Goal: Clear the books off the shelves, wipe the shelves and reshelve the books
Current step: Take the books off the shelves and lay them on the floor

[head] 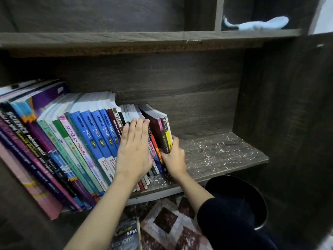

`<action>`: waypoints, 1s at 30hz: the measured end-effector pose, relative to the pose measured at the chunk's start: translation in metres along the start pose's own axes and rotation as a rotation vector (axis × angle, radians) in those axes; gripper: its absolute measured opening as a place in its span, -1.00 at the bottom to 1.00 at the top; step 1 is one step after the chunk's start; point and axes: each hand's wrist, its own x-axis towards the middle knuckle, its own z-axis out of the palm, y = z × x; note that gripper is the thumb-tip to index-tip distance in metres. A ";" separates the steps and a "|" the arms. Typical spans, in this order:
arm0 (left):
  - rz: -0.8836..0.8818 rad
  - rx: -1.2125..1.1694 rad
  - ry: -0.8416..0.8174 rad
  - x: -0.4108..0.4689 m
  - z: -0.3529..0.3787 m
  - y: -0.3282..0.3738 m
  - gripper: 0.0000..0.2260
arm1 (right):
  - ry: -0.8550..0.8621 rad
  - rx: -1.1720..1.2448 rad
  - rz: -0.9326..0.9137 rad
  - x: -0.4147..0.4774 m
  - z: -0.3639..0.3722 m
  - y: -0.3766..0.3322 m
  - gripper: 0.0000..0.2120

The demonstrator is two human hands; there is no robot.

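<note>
A dark wood-grain bookcase fills the view; its middle shelf (225,156) carries a long row of books (86,141) on the left and centre, all leaning to the left, with tall workbooks at the far left, blue "fokus" spines in the middle and a cluster of smaller books (158,130) at the right end; the bare right part of this shelf is scattered with white specks (216,150). The upper shelf (126,39) has a divided compartment at the upper right, where a pale blue cloth (257,24) lies crumpled.

The left hand (134,150) lies flat against the spines of the smaller books, its fingers (137,127) straight and pressed together, tips reaching the top edges of the pages; the forearm below it is bare. The right hand (174,156) grips the last few books at the right end of the row; its thumb (175,140) sits on the outer cover beside the yellow spine while the other fingers curl round the spines' lower part, pinching them; this arm wears a dark sleeve (225,222).

Below the shelf, a patterned mosaic floor (167,219) shows; one book (126,235) marked "SPM" lies on it near the bottom edge; a round black bin (234,184) stands at the lower right, just beside the sleeve.
</note>
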 end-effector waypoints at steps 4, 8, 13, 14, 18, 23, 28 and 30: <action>-0.008 -0.039 0.028 0.001 0.003 -0.001 -0.38 | -0.016 -0.113 -0.068 0.004 0.000 0.003 -0.60; -0.020 -0.035 0.043 0.001 0.004 0.002 -0.39 | -0.019 -0.227 -0.150 0.003 -0.003 0.003 -0.65; -0.020 -0.106 0.038 0.002 -0.002 0.001 -0.42 | 0.014 -0.277 -0.177 0.004 -0.010 -0.006 -0.68; -0.015 -0.126 0.031 0.002 -0.003 0.000 -0.43 | 0.020 -0.289 -0.184 0.004 -0.013 -0.010 -0.68; -0.006 -0.186 0.004 0.014 -0.018 -0.005 -0.46 | 0.038 -0.409 -0.250 0.003 -0.036 -0.023 -0.68; -0.175 -0.457 -0.051 0.022 -0.044 0.011 -0.19 | 0.125 -0.584 -0.364 -0.010 -0.069 -0.045 -0.60; -0.746 -1.331 -0.127 0.027 -0.095 0.049 -0.35 | 0.256 -0.659 -0.457 -0.031 -0.093 -0.066 -0.35; -0.876 -1.534 -0.095 0.033 -0.112 0.057 -0.34 | 0.287 -0.688 -0.486 -0.040 -0.103 -0.072 -0.26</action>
